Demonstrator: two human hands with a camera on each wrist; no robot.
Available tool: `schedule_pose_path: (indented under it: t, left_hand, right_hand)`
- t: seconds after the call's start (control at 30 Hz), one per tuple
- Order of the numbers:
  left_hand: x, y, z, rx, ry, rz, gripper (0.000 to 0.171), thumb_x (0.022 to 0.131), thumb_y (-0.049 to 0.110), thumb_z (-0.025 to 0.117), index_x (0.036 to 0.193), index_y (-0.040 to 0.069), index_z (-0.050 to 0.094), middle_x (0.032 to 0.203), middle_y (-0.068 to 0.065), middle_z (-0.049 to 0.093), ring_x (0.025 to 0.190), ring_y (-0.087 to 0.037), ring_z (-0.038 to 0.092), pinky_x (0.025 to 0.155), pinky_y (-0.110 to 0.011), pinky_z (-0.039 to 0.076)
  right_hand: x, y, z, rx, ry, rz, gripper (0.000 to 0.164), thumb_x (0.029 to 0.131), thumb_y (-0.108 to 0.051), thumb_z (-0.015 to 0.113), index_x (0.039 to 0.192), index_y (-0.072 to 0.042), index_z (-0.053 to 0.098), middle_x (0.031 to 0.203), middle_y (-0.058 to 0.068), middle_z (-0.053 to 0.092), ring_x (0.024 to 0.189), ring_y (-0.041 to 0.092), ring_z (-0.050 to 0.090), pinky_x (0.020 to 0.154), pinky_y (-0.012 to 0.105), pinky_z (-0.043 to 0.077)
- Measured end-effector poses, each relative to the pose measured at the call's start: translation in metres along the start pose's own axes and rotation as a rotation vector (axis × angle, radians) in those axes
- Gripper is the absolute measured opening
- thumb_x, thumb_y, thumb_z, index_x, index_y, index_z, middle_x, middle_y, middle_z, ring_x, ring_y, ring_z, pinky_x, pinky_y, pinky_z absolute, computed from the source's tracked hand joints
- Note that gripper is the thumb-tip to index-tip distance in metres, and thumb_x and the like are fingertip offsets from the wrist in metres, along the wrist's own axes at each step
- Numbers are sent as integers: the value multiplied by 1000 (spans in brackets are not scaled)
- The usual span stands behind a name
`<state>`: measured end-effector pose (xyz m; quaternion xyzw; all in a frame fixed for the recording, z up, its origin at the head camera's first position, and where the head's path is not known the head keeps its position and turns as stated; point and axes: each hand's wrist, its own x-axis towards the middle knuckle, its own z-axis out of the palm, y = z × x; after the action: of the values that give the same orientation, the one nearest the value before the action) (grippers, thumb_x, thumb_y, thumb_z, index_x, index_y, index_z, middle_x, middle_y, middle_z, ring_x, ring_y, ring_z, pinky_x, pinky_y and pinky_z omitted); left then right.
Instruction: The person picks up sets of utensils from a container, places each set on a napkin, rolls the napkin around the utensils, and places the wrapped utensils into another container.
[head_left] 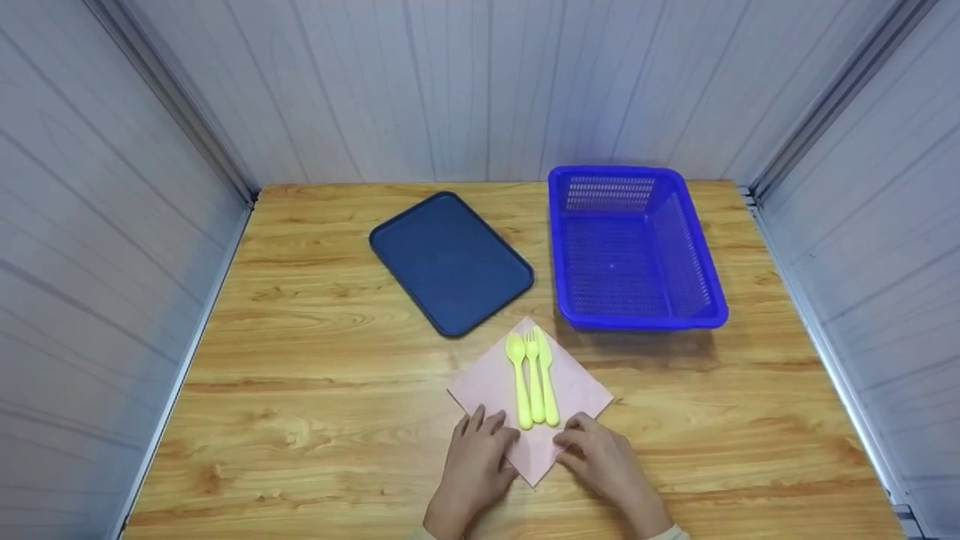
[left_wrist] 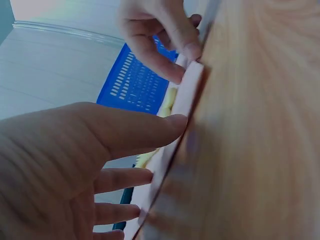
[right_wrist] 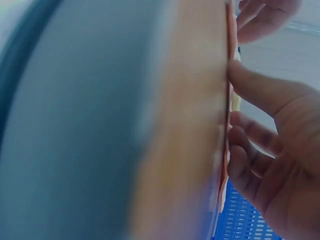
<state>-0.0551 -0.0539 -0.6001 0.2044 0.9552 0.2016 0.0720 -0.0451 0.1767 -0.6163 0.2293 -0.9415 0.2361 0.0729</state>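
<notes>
A pink napkin lies on the table with one corner pointing at the person. On it, side by side, rest a yellow spoon, a yellow fork and a yellow knife. The left hand touches the napkin's near left edge, its fingers fairly straight and its thumb apart from them. At the near right edge, the right hand touches the napkin with loosely bent fingers. In the right wrist view, a gap shows between the right thumb and the fingers.
Beyond the napkin, a dark blue tray lies flat and turned at an angle. To its right stands a blue perforated basket with nothing visible inside. Light panelled walls enclose the wooden table at the back and both sides.
</notes>
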Motion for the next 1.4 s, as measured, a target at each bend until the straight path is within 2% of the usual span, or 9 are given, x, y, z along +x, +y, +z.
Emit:
schedule_pose_path:
  t: [0.2,0.37,0.5,0.6,0.7,0.97,1.1,1.23,1.4]
  left_hand:
    - [0,0,2,34,42,45,49,65,39,88,108,23,73,128,-7,58,128,-40,43,101,-56,35]
    - [0,1,6,76,106,99,21,75,34,81,94,27,76,119,-4,62,121,-35,50,95,-53,42]
    - [2,1,7,64,137,114,7,80,30,78,86,26,75,114,-1,65,119,-31,54,97,-51,40]
    - [0,-2,6,12,127,114,13,78,24,80,89,25,74,117,-1,64,122,-30,52,100,-50,38]
    - [-2,-6,6,-21,115,141,24,73,22,82,95,24,73,120,-2,62,123,-29,50,98,-48,38]
    - [-2,-13,8,13,136,216,25,72,29,82,96,28,74,116,1,62,114,-21,51,87,-42,42]
    - [-2,-12,8,54,159,205,24,81,21,76,104,27,72,111,4,63,108,-19,55,83,-40,43]
    - [6,-9,7,90,191,137,19,87,19,71,106,24,72,103,7,67,98,-16,59,78,-37,45]
    - [24,-2,4,77,173,25,12,91,31,68,99,24,74,90,10,69,83,-11,61,73,-31,47]
  right_hand:
    - [5,-2,2,7,2,8,14,81,-16,78,80,-20,65,88,-11,55,70,4,56,57,28,50]
    - [4,-3,-3,90,-39,39,18,79,-19,81,86,-19,64,89,-13,55,73,3,55,61,28,50]
    - [4,-2,-8,94,-74,46,36,69,-29,87,97,-18,67,103,-10,56,83,8,58,67,32,51]
    - [3,0,-7,58,-77,42,36,69,-32,87,98,-19,69,108,-6,56,87,12,60,67,34,52]
    - [3,1,-5,33,-67,50,22,73,-30,84,88,-20,71,104,-5,57,84,13,61,65,34,52]
    - [8,-3,-1,3,-46,47,16,80,-21,80,78,-19,64,89,-12,53,67,4,54,56,27,48]
    - [10,-3,-2,43,-50,66,18,85,-16,75,80,-19,58,82,-12,51,64,3,49,54,26,45]
    - [15,1,-4,134,-47,88,16,87,-11,72,85,-17,57,79,-11,54,67,4,51,57,27,46]
    - [18,6,-9,201,-51,102,24,78,-1,77,95,-11,63,85,-3,64,69,5,57,61,27,51]
